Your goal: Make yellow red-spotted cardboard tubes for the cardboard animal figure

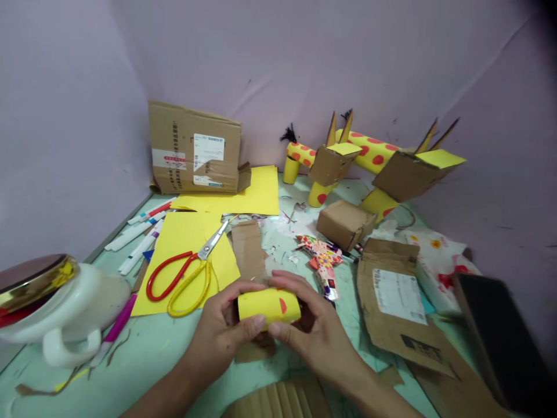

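Observation:
Between both hands lies a short yellow paper tube (261,306) with a red spot near its right end, held level above the table. My left hand (228,325) is closed on its left end, thumb along the front. My right hand (311,325) curls round the right end, with its thumb against the lower front edge. Fingers behind the tube are partly hidden. Scissors (204,251) with one red and one yellow handle lie left of the hands on a yellow sheet (161,273). Under the hands is a cardboard piece (256,352).
Giraffe-like paper figures (333,165) with red spots stand at the back right. A cardboard box (174,133) leans at the back left, near several markers (141,244). A white lidded mug (104,287) stands left; a torn cardboard flap (369,296) and a dark phone-like slab (500,331) are right.

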A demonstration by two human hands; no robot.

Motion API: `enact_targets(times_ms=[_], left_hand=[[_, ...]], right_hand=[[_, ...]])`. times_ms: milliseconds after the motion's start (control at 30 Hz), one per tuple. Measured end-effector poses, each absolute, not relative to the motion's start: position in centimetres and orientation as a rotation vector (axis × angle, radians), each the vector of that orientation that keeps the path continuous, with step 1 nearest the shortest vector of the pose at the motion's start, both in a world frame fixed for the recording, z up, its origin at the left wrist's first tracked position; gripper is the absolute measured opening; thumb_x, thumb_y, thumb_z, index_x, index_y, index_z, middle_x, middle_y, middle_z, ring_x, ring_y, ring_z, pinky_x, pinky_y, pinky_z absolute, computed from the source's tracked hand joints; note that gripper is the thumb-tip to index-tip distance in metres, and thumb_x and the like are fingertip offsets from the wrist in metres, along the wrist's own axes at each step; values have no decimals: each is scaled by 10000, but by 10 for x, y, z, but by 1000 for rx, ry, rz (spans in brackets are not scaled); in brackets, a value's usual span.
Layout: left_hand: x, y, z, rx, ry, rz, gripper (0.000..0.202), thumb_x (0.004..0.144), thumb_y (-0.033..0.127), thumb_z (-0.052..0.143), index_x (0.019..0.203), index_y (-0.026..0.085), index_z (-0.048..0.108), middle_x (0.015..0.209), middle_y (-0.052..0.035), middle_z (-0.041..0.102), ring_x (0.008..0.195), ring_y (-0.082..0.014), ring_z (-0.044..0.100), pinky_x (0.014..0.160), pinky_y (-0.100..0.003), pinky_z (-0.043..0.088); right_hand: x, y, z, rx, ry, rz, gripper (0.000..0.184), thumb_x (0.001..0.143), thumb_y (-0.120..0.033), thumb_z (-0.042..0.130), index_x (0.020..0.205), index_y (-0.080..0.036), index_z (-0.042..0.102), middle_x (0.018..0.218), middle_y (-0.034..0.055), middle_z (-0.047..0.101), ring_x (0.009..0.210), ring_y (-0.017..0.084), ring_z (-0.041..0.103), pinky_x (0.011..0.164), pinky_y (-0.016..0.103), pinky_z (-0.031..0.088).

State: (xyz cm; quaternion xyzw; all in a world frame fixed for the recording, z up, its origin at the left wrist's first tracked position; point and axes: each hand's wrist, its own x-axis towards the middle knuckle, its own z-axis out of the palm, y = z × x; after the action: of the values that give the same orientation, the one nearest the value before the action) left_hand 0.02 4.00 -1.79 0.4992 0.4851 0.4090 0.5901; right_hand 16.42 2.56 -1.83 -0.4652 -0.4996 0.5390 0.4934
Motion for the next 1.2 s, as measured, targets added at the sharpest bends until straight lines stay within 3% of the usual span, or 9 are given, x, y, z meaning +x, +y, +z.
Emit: enact_targets(times_ms=[100,267,467,567,700,867,967,1200], left_hand=[[1,35,-18,1164,1057,905,335,685,309,707,988,199,615,872,-29,653,697,-161,616,582,-221,504],[-2,35,-17,1231,998,891,542,695,295,710,1187,234,492,1166,-73,573,972,-230,599,772,-265,503],[-3,39,-15,1283,1004,898,482,691,316,701,1136,206,553,1169,-90,567,1012,-257,576,798,-290,498],[-2,40,-16,1264,1046,935,448,676,331,708,1087,201,586,1093,-80,617,950,-248,598,760,-290,510],[-3,43,-15,1156,1092,905,472,641,389,723,1040,172,594,919,-70,640,680,-190,610,556,-272,519],[-4,44,-11,1065,1116,845,482,653,403,722,1030,150,560,797,-27,605,523,-105,542,479,-230,479],[-2,44,-12,998,1105,912,474,653,384,727,1025,157,541,831,-31,597,570,-108,548,462,-208,468],[-1,46,-23,1041,1109,1116,379,660,341,722,902,208,464,1046,-38,556,577,-85,576,439,-190,469]], right_hand=[[163,25,-16,-1160,-1195,1330,286,633,-182,726,913,-204,669,995,62,634,926,230,596,791,336,480],[170,27,-19,-1219,-1010,1466,360,593,-243,769,927,-186,648,855,25,642,749,187,588,658,287,476],[169,29,-17,-1247,-968,1489,383,546,-251,793,892,-170,650,841,32,638,732,186,581,658,299,473],[166,27,-14,-1205,-1042,1448,372,542,-193,781,896,-183,667,905,49,649,804,217,602,701,322,489],[167,25,-15,-1091,-1105,1419,417,575,-164,769,978,-217,674,1068,72,644,962,254,604,810,360,490],[173,29,-19,-1139,-1068,1444,383,597,-217,785,967,-198,686,964,73,694,907,258,633,790,375,505],[177,32,-18,-1139,-1042,1463,396,579,-213,798,957,-191,683,910,64,705,842,243,648,737,357,520],[181,38,-19,-1174,-1010,1286,356,615,-285,793,933,-182,672,931,73,702,880,252,642,768,376,522]])
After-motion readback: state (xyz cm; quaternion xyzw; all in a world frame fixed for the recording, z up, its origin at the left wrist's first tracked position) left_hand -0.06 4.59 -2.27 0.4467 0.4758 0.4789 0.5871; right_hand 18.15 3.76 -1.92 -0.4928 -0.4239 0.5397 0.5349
